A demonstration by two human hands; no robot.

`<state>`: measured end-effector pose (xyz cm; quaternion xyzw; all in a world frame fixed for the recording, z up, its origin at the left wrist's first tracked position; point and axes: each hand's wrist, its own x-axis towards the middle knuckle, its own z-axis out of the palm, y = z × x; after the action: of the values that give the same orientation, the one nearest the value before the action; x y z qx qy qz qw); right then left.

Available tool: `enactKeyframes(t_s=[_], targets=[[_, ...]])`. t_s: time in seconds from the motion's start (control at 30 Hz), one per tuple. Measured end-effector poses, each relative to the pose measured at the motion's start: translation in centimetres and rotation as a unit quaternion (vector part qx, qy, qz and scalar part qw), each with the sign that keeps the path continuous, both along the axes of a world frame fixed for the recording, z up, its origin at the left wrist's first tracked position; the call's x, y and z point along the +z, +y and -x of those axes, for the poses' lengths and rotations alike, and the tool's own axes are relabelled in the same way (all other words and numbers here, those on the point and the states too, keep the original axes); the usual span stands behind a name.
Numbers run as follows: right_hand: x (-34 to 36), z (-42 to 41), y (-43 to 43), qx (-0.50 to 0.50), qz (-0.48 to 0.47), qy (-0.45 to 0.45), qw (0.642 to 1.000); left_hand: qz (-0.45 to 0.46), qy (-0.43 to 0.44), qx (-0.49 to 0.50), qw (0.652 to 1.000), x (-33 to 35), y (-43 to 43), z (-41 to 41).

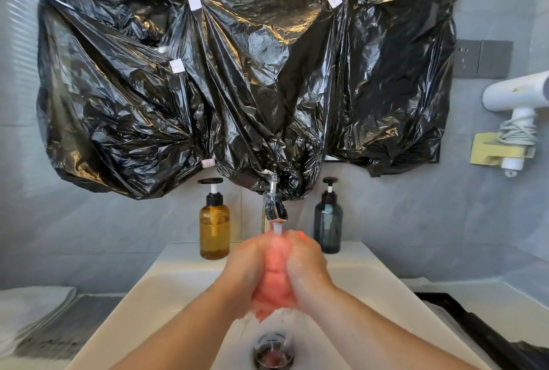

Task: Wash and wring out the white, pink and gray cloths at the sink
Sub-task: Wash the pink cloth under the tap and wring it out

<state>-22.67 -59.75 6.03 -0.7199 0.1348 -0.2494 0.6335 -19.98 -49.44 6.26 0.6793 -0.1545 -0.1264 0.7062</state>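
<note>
Two hands, the left hand (246,267) and right hand (309,268), squeeze the largely hidden pink cloth (274,277).

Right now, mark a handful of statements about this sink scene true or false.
1. The left hand and right hand both grip the pink cloth. True.
2. The amber bottle stands left of the faucet. True.
3. The faucet is turned off. False: water streams from it onto the pink cloth.
4. One pump bottle lies on its side. False: the dark blue bottle also stands upright, right of the faucet.
5. The wall above is bare. False: black plastic sheeting covers it.
</note>
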Motion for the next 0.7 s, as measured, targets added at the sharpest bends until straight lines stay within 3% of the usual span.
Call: enactKeyframes(t_s=[0.07,0.13,0.23,0.37,0.47,0.6,0.7], targets=[[0.3,-0.1,-1.1,0.006,-0.118,0.038,0.992,-0.046,-0.009,-0.008,0.999,0.6,-0.4,0.7],[-0.2,-0.2,-1.5,0.036,-0.130,0.070,0.988,-0.086,0.009,0.024,0.996,0.8,-0.2,0.9],[0.0,0.1,-1.7,0.069,-0.097,0.082,0.990,-0.022,0.013,0.043,0.999,1.0,0.5,1.1],[-0.1,0.4,-0.3,0.096,-0.102,0.081,0.987,0.063,0.015,0.158,0.985,0.5,0.8,0.0],[-1.5,0.3,2.6,0.078,-0.114,0.031,0.990,0.112,0.016,0.193,0.975,0.3,1.2,-0.3],[-1.8,0.7,3.7,-0.017,-0.037,-0.006,0.999,0.110,0.020,0.145,0.983,-0.3,0.2,0.1],[-0.6,0.4,2.3,-0.006,0.003,-0.027,1.000,0.023,0.006,0.065,0.998,0.0,-0.8,0.8]])
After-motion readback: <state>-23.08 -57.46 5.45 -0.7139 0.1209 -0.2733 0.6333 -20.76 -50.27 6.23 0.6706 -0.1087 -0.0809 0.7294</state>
